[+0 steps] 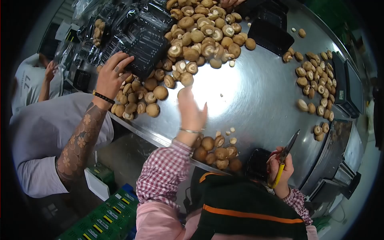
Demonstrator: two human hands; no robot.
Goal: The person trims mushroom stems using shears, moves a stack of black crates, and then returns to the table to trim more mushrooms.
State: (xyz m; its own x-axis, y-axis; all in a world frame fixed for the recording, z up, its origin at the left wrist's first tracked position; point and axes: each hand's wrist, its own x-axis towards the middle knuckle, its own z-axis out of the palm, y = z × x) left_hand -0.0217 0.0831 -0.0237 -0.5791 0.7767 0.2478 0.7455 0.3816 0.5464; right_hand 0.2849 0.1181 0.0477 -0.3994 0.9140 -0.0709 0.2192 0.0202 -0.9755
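Note:
My left hand, with a metal bangle at the wrist, is blurred by motion over the steel table. Its thumb stands apart from the fingers, which point at a brown mushroom on the edge of the big heap; nothing shows in it. In my right hand is a pair of scissors with yellow handles, dark blades pointing up and away. Beside that hand, a black plastic tray sits at the table's near edge, partly covered by the hand. A small pile of mushrooms with several cut stems lies between my hands.
A large mushroom heap covers the far left of the steel table. A co-worker's tattooed arm reaches to black trays. Another black tray lies at the back. More mushrooms lie right, beside a scale. Green crates stand below.

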